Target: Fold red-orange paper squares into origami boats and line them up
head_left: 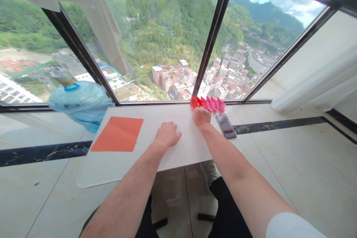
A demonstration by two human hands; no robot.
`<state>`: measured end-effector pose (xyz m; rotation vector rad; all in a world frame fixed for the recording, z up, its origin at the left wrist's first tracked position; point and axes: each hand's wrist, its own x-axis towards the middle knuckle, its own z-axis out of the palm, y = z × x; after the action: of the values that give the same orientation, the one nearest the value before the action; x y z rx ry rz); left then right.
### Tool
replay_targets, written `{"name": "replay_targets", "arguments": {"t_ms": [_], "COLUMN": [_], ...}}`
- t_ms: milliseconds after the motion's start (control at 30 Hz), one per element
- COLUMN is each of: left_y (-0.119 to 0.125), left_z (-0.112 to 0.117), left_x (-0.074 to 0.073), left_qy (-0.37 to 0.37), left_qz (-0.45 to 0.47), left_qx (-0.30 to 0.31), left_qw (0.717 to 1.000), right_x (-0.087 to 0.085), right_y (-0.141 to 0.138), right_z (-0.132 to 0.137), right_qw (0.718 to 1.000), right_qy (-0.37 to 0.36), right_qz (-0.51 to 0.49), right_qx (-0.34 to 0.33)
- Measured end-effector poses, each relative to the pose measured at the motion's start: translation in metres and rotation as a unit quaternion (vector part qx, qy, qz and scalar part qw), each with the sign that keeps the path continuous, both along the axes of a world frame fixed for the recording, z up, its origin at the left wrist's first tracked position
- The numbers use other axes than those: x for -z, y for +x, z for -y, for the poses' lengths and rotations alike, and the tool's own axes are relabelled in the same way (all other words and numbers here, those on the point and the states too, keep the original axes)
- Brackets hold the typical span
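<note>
My left hand [168, 134] rests on the white tabletop with its thumb apart from the fingers and nothing in it. At the far edge of the table, my right hand [201, 116] is closed at a row of folded paper pieces. Its fingertips are partly hidden and seem to pinch a red-orange folded paper piece [193, 102] at the row's left end. Several pink folded paper pieces [214, 104] continue the row to the right. A flat sheet of orange paper [118, 134] lies left of my left hand.
The small white table [100, 167] stands against the window. A phone [226, 127] lies at its right edge. Beyond the left edge is a large blue water bottle [80, 100]. My shoe [210, 173] is on the tiled floor under the table.
</note>
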<state>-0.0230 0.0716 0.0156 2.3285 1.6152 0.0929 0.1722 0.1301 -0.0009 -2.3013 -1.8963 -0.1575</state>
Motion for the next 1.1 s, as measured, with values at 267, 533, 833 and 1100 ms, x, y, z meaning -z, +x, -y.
{"name": "replay_targets", "arguments": {"t_ms": [267,533,833,1100], "left_y": [0.001,0.001,0.000,-0.001], "left_z": [0.000,0.001,0.000,-0.002], "left_x": [-0.001,-0.003,-0.001,0.000], "left_qy": [0.002,0.000,0.000,0.009], "left_qz": [-0.002,-0.005,-0.002,-0.001], "left_qx": [0.001,0.000,0.002,0.000], "left_qw": [1.000,1.000,1.000,1.000], "right_x": [-0.006,-0.006,-0.007,-0.020], "right_y": [-0.004,-0.006,-0.008,-0.017], "right_z": [0.004,0.004,0.007,0.029], "right_qw": [1.000,1.000,1.000,0.993], "right_qy": [-0.007,-0.022,-0.020,0.038], "right_qz": [-0.008,-0.001,-0.006,-0.110], "right_qx": [-0.011,-0.008,-0.013,-0.011]}}
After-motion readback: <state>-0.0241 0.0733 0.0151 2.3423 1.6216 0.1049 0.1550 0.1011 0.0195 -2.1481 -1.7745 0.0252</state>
